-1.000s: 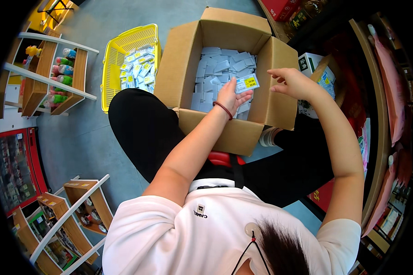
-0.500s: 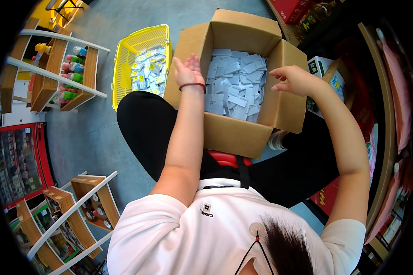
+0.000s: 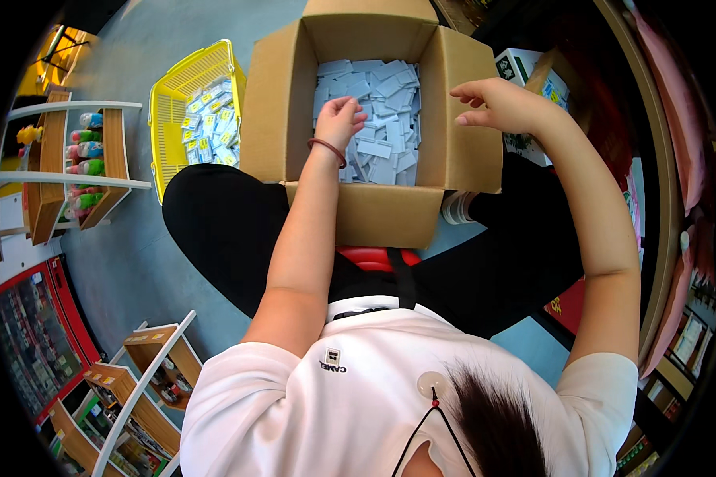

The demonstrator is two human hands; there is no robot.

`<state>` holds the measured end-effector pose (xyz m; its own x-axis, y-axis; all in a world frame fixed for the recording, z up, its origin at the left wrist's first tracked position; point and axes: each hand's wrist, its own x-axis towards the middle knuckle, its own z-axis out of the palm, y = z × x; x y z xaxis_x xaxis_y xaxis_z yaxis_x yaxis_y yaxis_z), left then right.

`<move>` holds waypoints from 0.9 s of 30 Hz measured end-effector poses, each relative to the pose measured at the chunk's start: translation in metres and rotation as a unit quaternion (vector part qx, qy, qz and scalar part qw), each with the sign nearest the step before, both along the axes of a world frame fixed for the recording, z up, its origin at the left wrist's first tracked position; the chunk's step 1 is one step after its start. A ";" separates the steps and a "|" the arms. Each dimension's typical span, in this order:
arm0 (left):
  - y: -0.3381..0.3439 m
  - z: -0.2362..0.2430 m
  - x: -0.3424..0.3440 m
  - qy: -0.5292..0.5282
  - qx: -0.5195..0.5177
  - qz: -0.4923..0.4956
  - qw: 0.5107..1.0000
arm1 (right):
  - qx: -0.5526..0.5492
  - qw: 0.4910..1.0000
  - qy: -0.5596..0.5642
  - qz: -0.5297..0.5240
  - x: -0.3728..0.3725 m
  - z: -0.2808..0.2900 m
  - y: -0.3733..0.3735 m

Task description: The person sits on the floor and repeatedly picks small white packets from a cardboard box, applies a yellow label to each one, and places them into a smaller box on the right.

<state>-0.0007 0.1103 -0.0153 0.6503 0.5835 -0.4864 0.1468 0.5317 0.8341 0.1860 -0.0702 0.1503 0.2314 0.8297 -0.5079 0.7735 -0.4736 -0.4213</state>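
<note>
A large open cardboard box (image 3: pixel 270 103) stands in front of me, its flaps folded outward. Inside lies a heap of small flat white rectangular tags (image 3: pixel 374 147). My left hand (image 3: pixel 340 122), with a dark red band on its wrist, hovers over the left part of the heap; its fingers are loosely bent and nothing shows in them. Above the box's right flap is my right hand (image 3: pixel 497 105), thumb and fingers apart, holding nothing visible. Left of the box, a yellow plastic basket (image 3: pixel 163 119) contains several similar tags (image 3: pixel 211 123) with blue and yellow markings.
My black-trousered legs spread around the box. White-framed wooden shelves (image 3: pixel 115 151) with colourful goods stand at the left, near a red-framed cabinet (image 3: pixel 60 294). A smaller open carton (image 3: pixel 525 63) sits beyond the right flap. Shelving (image 3: pixel 660 262) with pink items lines the right.
My left hand has moved from above the left flap to over the tags, turning and bending its fingers. The right hand stays by the right flap. The whole view has shifted.
</note>
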 end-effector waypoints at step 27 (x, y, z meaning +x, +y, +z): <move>0.006 -0.094 0.027 0.381 0.356 -0.647 0.556 | -0.027 0.999 0.035 0.001 -0.008 0.015 -0.029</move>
<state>0.0266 0.1168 -0.1098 0.5133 0.0889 -0.8536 0.4777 -0.8559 0.1982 0.1781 -0.0990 0.1652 0.1917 0.8010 -0.5672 0.7438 -0.4956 -0.4485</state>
